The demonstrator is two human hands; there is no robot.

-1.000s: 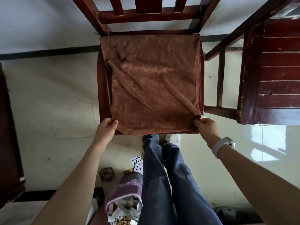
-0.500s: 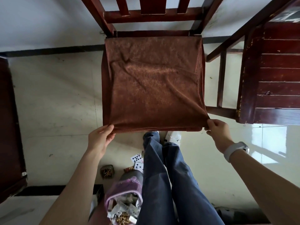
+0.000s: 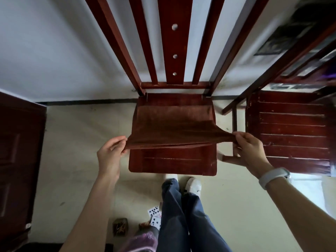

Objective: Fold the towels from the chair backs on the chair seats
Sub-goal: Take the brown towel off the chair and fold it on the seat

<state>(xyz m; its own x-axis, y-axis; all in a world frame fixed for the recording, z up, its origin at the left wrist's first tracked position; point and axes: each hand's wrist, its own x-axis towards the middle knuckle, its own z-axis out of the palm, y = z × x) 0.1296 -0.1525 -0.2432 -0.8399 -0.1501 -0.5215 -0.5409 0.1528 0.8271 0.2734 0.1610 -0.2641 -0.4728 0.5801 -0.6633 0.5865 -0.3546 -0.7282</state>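
A brown towel [image 3: 172, 124] lies across the rear half of a dark red wooden chair seat [image 3: 172, 162], its near edge lifted off the wood. My left hand [image 3: 111, 153] pinches the near left corner. My right hand [image 3: 249, 148], with a white wristband, pinches the near right corner and pulls it taut past the seat's right side. The front strip of the seat is bare. The slatted chair back [image 3: 174, 42] rises behind with nothing hanging on it.
A second red chair [image 3: 291, 131] stands close on the right, its seat bare. Dark wooden furniture [image 3: 18, 151] sits at the left. Playing cards [image 3: 154, 215], a small box and a purple bag lie on the floor by my legs.
Both hands have lifted the towel's near edge and carried it toward the chair back, uncovering the front of the seat. My view has tilted up to show the chair back.
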